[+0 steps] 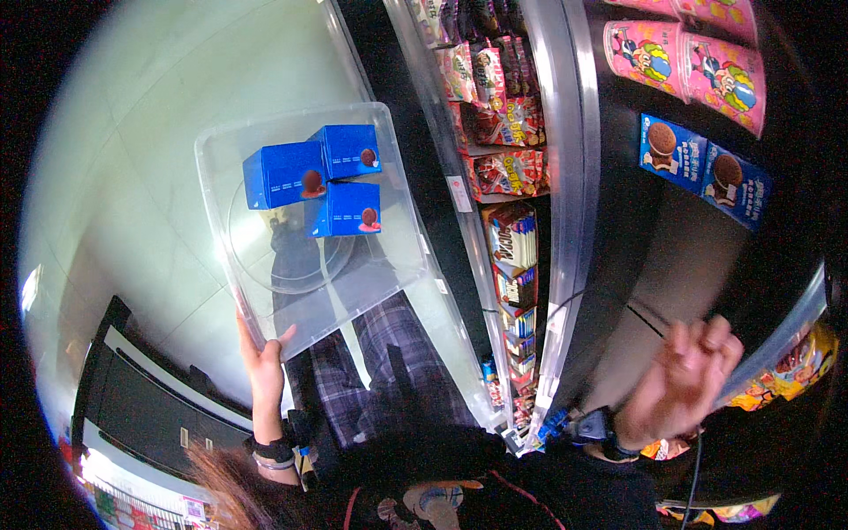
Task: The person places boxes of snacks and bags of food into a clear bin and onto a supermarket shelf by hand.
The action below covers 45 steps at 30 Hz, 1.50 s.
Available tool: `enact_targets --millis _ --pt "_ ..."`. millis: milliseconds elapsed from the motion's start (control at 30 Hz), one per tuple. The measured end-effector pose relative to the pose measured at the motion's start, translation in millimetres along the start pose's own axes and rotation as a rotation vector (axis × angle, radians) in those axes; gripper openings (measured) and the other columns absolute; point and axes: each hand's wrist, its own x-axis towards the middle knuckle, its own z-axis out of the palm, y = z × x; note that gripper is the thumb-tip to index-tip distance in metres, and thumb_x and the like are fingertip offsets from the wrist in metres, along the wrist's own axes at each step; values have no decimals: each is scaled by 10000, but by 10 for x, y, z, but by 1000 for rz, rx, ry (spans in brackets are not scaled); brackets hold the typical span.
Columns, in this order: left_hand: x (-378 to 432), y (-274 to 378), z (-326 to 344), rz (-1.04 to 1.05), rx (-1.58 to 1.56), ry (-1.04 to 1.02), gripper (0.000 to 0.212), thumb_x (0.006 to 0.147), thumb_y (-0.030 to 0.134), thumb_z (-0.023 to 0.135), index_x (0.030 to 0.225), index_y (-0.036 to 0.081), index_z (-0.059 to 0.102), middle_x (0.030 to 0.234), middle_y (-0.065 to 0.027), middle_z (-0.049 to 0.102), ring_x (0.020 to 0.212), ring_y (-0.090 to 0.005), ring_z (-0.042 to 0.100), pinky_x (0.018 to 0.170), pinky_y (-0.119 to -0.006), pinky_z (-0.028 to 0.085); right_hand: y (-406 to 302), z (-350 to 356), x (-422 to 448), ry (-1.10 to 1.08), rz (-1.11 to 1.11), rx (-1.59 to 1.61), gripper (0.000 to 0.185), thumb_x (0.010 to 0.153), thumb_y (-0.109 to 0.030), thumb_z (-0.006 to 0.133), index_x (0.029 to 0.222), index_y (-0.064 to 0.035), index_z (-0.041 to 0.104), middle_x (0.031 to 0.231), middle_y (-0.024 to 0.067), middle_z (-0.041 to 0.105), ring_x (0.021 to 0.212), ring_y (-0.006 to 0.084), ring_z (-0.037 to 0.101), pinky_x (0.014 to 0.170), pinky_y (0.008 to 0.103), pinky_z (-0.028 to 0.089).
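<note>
My left hand [265,351] grips the near left corner of a clear plastic bin [344,298], thumb over its rim. Inside the bin are three blue cookie boxes: a box at the left [285,175], another at the upper right [351,151] and a third at the lower right [350,211]. On the right, my blurred right hand [689,377] is raised before a shelf with its fingers partly curled. Nothing is plainly visible in it. Beyond it on that shelf, two blue cookie boxes [699,169] stand side by side.
Pink tubs [686,66] stand beyond the shelf's blue boxes. Clear-fronted lower shelves hold candy bags [507,175] and chocolate bars [513,242]. Yellow snack packs [792,364] sit at the far right. A black cable [694,477] hangs by my right arm. Pale tiled floor [172,218] lies left.
</note>
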Motion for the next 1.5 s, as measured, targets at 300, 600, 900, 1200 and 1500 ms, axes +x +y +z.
enact_targets --millis 300,600,900,1200,1500 --pt "91 85 -261 80 76 -88 753 673 -157 331 1359 84 131 1370 -103 162 1229 -245 258 881 -367 441 2277 1419 -507 -705 235 -475 173 742 -2 549 914 -21 551 879 106 520 744 188 555 660 266 460" --pt "120 394 -345 155 238 -152 774 639 -174 344 1347 112 217 1408 -105 101 1288 -266 147 916 -357 405 2703 2285 -545 -950 -136 -876 919 556 -232 743 1302 -59 235 1261 141 340 1235 325 222 985 564 94" --pt "172 526 -286 235 527 -172 730 652 -129 438 1330 54 238 1398 -136 166 1295 -267 157 1045 -340 176 2439 2154 -398 -894 55 -646 904 596 -315 726 1294 -3 243 1133 184 392 1119 320 369 982 409 235" --pt "444 137 -312 302 412 -158 760 667 -146 410 1354 91 190 1419 -93 112 1300 -217 120 1006 -318 260 1660 1512 214 -715 -212 -634 978 543 -331 734 1320 -7 236 1118 184 379 1043 319 411 896 389 342" --pt "430 269 -39 208 272 -102 817 638 -197 350 1367 126 173 1416 -81 122 1300 -219 121 934 -306 347 852 131 637 71 -271 -599 925 647 -492 631 1312 9 228 1306 151 283 1187 277 316 984 398 259"
